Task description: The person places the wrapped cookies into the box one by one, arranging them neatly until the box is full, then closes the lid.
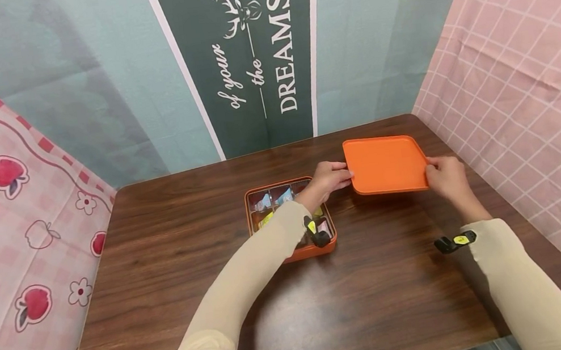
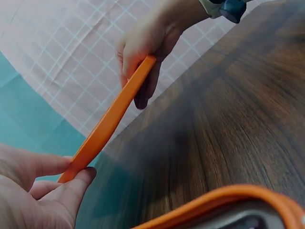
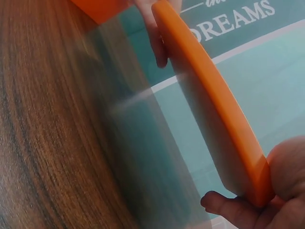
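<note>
An orange square lid with rounded corners is held above the table by both hands. At its left edge, my left hand pinches the rim between thumb and fingers, as the left wrist view shows. My right hand grips the opposite edge, thumb on one face and fingers under the other in the right wrist view. Left of the lid stands an orange compartment box, uncovered, with small wrapped pieces in its sections. My left forearm passes over the box and hides part of its contents.
The dark wood table carries the box near its middle. A teal curtain with printed lettering hangs behind it. Pink cloths, a checked one at right and an apple-print one at left, border the sides.
</note>
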`<state>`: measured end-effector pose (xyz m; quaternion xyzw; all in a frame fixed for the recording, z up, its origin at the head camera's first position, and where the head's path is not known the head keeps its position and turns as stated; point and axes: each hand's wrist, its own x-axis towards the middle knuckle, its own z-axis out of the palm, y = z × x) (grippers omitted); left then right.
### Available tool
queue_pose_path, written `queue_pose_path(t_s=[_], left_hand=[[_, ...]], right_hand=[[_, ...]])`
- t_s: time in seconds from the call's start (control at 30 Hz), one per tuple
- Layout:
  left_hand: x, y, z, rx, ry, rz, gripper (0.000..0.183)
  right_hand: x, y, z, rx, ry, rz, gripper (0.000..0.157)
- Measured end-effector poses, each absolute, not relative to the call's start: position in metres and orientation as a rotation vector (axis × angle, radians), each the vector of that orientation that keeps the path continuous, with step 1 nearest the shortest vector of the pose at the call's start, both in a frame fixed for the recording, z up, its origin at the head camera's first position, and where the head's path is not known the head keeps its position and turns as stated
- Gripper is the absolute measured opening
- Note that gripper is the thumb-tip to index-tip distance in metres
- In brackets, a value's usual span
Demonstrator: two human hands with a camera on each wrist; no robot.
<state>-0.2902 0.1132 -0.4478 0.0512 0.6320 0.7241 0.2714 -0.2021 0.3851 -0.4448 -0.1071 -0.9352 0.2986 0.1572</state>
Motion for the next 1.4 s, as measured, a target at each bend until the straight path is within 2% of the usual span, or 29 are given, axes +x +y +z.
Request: queue_pose_path(t_s=[0.5,1.4], left_hand=[[-0.288,0.083,-0.437,0.109,1.67,1.971,0.043],[-0.255,0.021,-0.433,0.134,1.687,1.964,0.044]], right_hand=[[-0.195,0.367,-0.43,-0.319,-2.684,0.922,0.04],[-0.168,0.327,-0.41,-0.15,-2.719,1.016,0.04]])
